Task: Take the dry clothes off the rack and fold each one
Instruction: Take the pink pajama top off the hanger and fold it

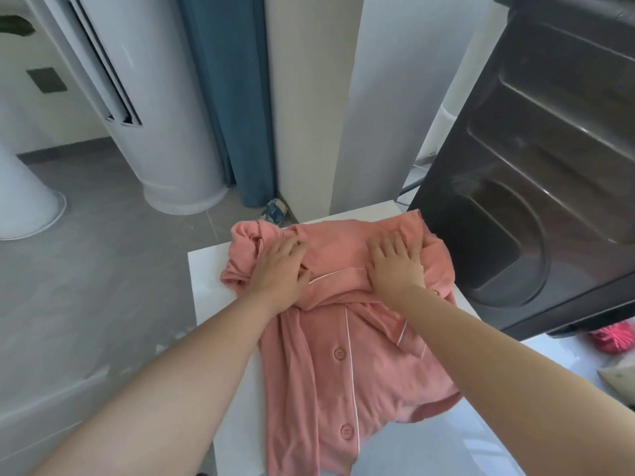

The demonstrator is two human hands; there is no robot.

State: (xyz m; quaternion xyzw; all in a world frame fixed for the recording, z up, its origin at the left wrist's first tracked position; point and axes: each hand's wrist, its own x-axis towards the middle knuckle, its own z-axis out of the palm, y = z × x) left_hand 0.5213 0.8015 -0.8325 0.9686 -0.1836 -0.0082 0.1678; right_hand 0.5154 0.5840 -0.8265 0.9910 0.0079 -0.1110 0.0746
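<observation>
A pink button-up pyjama shirt with white piping lies on a white table, its button front facing up and its far part folded toward me. My left hand presses flat on the folded part at the left. On the right side of that fold, my right hand lies flat with fingers spread. Bunched fabric sticks out past my left hand at the table's far left. No drying rack is in view.
The dark back of a large screen stands at the table's right edge, close to my right hand. A white column, a blue curtain and a white tower appliance stand beyond. Grey floor lies left; a pink object sits right.
</observation>
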